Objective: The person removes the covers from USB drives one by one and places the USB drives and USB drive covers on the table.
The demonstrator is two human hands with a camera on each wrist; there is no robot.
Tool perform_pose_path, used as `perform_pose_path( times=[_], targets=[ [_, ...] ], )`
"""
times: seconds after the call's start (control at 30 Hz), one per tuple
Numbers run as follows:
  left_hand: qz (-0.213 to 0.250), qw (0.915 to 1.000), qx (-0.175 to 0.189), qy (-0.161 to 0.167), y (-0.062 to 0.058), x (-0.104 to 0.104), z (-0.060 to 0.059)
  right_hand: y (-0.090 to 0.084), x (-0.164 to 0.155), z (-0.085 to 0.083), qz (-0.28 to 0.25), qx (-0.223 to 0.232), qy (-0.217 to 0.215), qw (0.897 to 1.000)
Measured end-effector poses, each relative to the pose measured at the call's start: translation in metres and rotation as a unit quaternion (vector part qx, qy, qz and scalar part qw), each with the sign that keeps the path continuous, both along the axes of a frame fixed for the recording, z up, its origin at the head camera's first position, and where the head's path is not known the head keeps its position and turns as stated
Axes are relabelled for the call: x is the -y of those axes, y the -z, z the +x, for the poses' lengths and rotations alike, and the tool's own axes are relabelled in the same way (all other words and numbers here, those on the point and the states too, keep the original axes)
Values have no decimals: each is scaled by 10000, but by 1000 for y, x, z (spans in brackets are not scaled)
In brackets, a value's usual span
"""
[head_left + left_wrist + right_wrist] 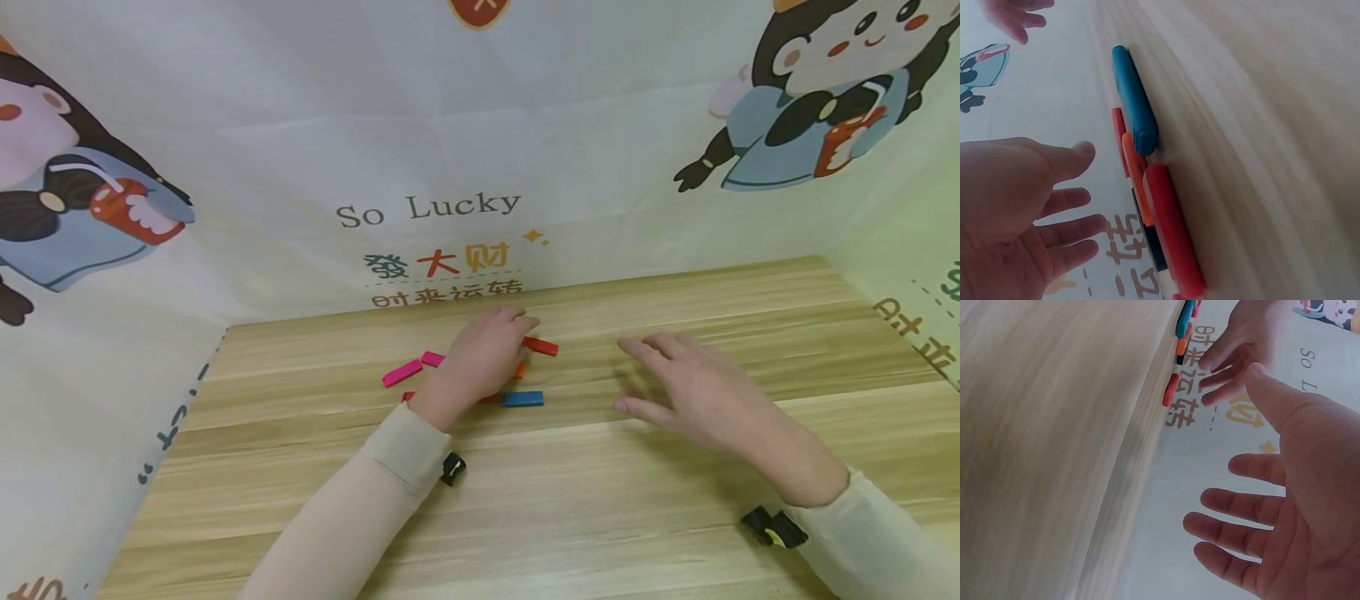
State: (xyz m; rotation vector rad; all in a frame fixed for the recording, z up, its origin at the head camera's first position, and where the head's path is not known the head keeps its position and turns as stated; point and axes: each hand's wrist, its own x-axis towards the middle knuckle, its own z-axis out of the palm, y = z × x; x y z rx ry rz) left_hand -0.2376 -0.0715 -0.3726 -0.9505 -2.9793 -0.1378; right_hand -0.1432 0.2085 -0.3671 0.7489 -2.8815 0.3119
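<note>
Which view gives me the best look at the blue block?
The left wrist view: the blue block fills it close up, unobstructed. The head view shows it small; the right wrist view shows only its distant end.

An orange block and a red block are largely hidden under the left hand in the head view. In the left wrist view a dark block is mostly covered by a red block, and the right hand is blurred and cut off by the top edge.
</note>
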Motion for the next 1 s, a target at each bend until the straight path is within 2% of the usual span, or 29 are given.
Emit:
perform_pose_path(
  times=[0.17, 0.6, 1.0],
  targets=[
    [-277, 9993, -183, 183, 4, -9, -6, 0, 1, 2, -8, 17, 2, 10000],
    [-869, 9955, -220, 309, 12, -24, -14, -2, 3, 6, -24, 110, 4, 9999],
    [-684, 9975, -37, 183, 13, -26, -13, 1, 4, 5, -65, 188, 41, 9998]
  ],
)
